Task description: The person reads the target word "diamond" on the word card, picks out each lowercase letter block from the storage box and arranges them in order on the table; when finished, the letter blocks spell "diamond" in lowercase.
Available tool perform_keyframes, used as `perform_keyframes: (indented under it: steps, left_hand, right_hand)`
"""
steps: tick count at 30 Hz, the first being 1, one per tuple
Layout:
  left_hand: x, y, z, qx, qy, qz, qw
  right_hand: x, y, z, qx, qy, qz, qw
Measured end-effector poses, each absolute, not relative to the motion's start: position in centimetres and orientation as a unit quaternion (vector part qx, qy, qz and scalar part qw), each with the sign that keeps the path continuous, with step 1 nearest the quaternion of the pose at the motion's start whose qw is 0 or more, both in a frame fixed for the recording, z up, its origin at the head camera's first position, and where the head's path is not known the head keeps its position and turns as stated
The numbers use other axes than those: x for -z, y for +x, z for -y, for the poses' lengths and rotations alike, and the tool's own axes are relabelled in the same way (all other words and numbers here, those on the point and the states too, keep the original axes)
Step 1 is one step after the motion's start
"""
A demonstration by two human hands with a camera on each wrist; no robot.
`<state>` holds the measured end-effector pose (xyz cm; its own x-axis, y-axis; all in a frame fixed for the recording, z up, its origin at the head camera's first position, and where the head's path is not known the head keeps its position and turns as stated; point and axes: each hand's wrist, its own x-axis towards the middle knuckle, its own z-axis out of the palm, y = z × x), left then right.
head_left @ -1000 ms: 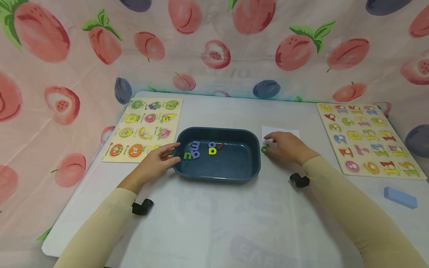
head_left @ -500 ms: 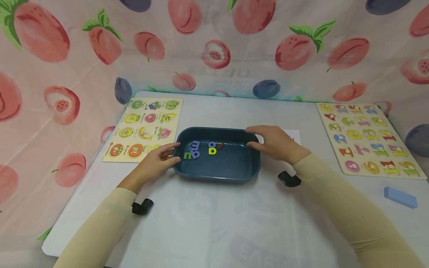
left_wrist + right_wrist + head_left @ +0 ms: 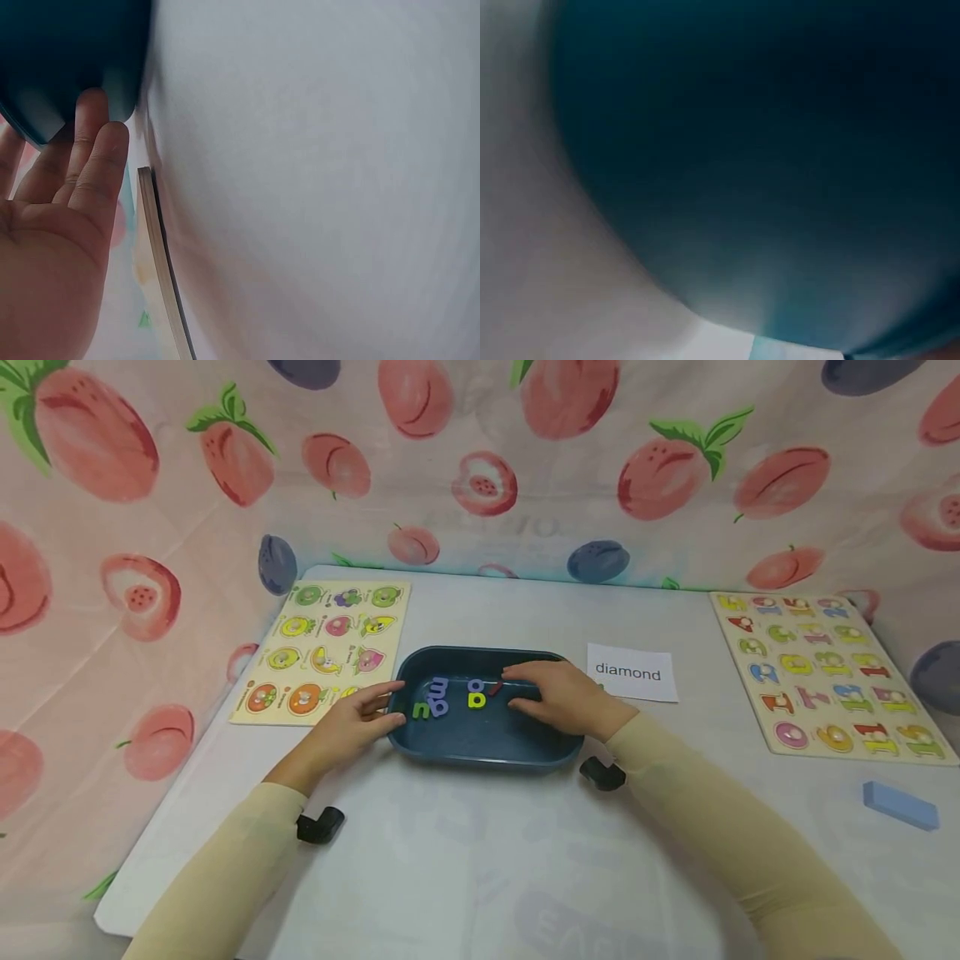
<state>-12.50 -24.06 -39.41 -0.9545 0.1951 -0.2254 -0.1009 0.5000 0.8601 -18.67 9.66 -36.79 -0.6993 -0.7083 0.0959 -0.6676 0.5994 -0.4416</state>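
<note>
A dark blue plastic tub (image 3: 480,752) stands in the middle of the table. Inside lie small letters: a purple m (image 3: 438,684), a green n or u (image 3: 422,711), a yellow letter (image 3: 476,700), other purple ones, and a narrow red piece (image 3: 496,687). My left hand (image 3: 348,727) rests at the tub's left end; the left wrist view shows its fingers fairly straight against the outer wall. Over the tub's right part reaches my right hand (image 3: 566,697), thumb and forefinger apart near the red piece. The right wrist view shows mostly the tub's wall, blurred.
A white card (image 3: 637,673) printed "diamond" lies right of the tub, a bit of green beside it half hidden by my right hand. A fruit puzzle board (image 3: 322,647) lies at left, a number puzzle board (image 3: 832,672) at right, with a light blue block (image 3: 900,805) nearer.
My right hand has left a green letter by the card and moved left, over the tub's rim and above its inside. The card's word has come into sight. The left hand has stayed put.
</note>
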Motion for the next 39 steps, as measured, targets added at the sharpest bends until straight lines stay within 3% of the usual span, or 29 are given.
perform_keyframes:
  steps: [11, 24, 34, 39]
  left_hand:
    - [39.2, -12.7, 23.6, -0.490, 0.025, -0.859, 0.145]
    - [39.2, -12.5, 23.7, -0.480, 0.021, -0.865, 0.144]
    - [39.3, -12.4, 23.8, -0.484, 0.017, -0.863, 0.140]
    - [39.3, -12.3, 23.9, -0.483, 0.015, -0.865, 0.138]
  right_hand:
    - [37.5, -19.0, -8.2, 0.183, -0.375, -0.906, 0.067]
    - [37.8, -19.4, -7.3, 0.107, -0.347, -0.922, 0.137]
    - [37.9, -19.6, -7.0, 0.072, -0.349, -0.922, 0.152]
    - [38.1, -19.6, -6.9, 0.092, -0.354, -0.921, 0.133]
